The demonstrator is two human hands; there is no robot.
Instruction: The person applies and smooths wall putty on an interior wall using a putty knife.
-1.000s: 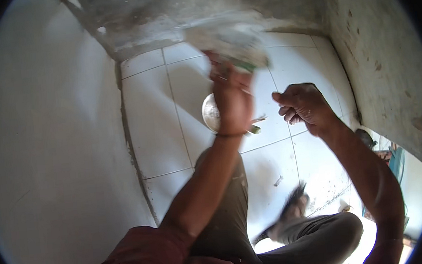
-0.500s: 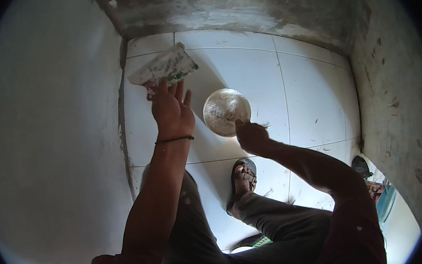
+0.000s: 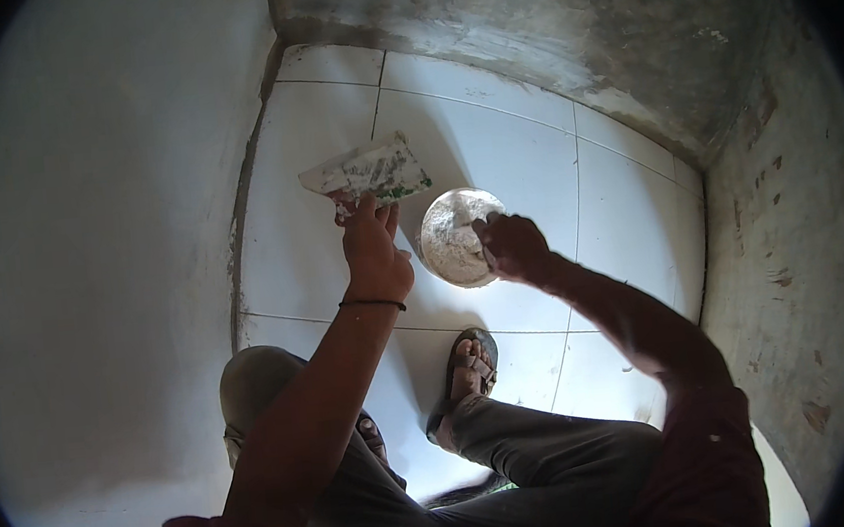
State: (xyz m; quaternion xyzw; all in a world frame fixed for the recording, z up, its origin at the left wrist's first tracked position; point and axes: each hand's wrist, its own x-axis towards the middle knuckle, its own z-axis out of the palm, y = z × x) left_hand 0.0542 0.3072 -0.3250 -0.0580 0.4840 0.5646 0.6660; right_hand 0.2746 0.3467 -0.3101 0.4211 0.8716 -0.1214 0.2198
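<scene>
My left hand (image 3: 374, 253) is raised over the white tiled floor and grips a flat plastering trowel (image 3: 366, 171) smeared with white paste; its blade points up and left. To its right, my right hand (image 3: 509, 244) reaches into a round bowl (image 3: 450, 229) of white putty that stands on the floor; its fingers are curled at the bowl's right rim, and whether they hold a tool is hidden. A dark band circles my left wrist.
A smooth white wall (image 3: 89, 242) rises on the left, meeting the floor tiles (image 3: 523, 154) along a rough joint. Grey unfinished cement walls (image 3: 562, 30) close the back and right. My sandalled foot (image 3: 464, 375) and bent legs fill the lower middle.
The view has tipped downward. My left hand lowered the trowel from the cement wall to above the floor, and my right hand dropped from mid-air into the bowl.
</scene>
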